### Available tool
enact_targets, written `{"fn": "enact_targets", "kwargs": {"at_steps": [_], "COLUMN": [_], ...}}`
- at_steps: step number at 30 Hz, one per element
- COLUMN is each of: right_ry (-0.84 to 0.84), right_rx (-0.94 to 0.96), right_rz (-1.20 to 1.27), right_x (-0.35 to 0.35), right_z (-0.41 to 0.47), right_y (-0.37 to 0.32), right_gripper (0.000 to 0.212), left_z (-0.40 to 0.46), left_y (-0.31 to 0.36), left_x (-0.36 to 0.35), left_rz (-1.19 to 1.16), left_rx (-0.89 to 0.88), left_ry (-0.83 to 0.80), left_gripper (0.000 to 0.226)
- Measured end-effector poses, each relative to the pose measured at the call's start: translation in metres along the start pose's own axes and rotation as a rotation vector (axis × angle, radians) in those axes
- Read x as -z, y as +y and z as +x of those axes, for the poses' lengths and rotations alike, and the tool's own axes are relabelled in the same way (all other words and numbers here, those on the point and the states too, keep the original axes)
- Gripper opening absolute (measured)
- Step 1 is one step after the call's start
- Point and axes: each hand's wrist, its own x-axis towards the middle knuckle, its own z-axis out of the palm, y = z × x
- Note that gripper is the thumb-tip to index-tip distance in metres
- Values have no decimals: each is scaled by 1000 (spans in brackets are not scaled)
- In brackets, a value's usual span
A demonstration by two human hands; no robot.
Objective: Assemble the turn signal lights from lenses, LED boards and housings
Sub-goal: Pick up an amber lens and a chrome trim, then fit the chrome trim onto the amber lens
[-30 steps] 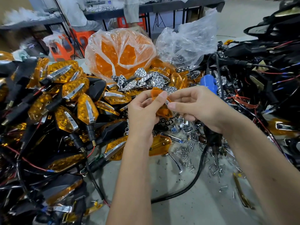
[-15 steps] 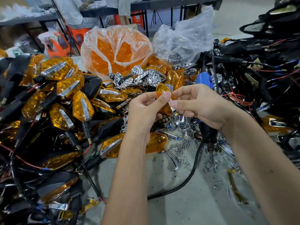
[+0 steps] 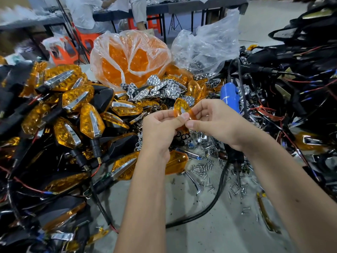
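Grip: both hands are pinching one amber lens [image 3: 180, 108] at centre frame, thumbs meeting on its near face.
Left hand [image 3: 160, 128]: thumb is pressing the lens's lower left, the other fingers curling behind it.
Right hand [image 3: 215, 123]: thumb and forefinger are closing on the lens's right edge, the remaining fingers folding loosely.
Lens: translucent orange plastic, pointed oval, faceted, with a chrome sliver showing in its middle; it is sitting above the table, over the parts pile.
Left of frame: finished signals [image 3: 76, 114] are lying heaped, glossy amber with chrome arrow strips, black stems and thin red wires.
Upper centre: a clear crinkled bag [image 3: 131, 57] is bulging with orange lenses; beside it, chrome reflectors [image 3: 164, 88] with round cups are piling up.
Right of frame: black housings [image 3: 295, 73] and wires are tangling together.
Lower centre: small silver screws [image 3: 202, 168] are lying scattered on the grey table [image 3: 209, 234], beside a black cable [image 3: 209, 207].
Behind right hand: a blue tool [image 3: 228, 97] is lying partly hidden.
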Motion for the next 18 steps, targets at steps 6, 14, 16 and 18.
{"fn": "enact_targets", "kwargs": {"at_steps": [6,14,16,18], "right_ry": [-5,-25,-63,-74], "right_rx": [85,122,147,202], "right_rz": [-32,-63,13,63], "right_x": [3,3,5,8], "right_z": [-1,1,-1,-4], "right_y": [-7,-7,-10,-13], "right_gripper": [23,24,23,28], "left_z": [-2,1,-1,-4], "left_y": [3,4,7,9], "left_x": [0,3,3,1], "left_rz": [-24,-56,-228,-525], "left_rx": [-31,18,97,198], "left_ry": [-29,-59,-125,-216], "left_gripper": [11,15,12,10]}}
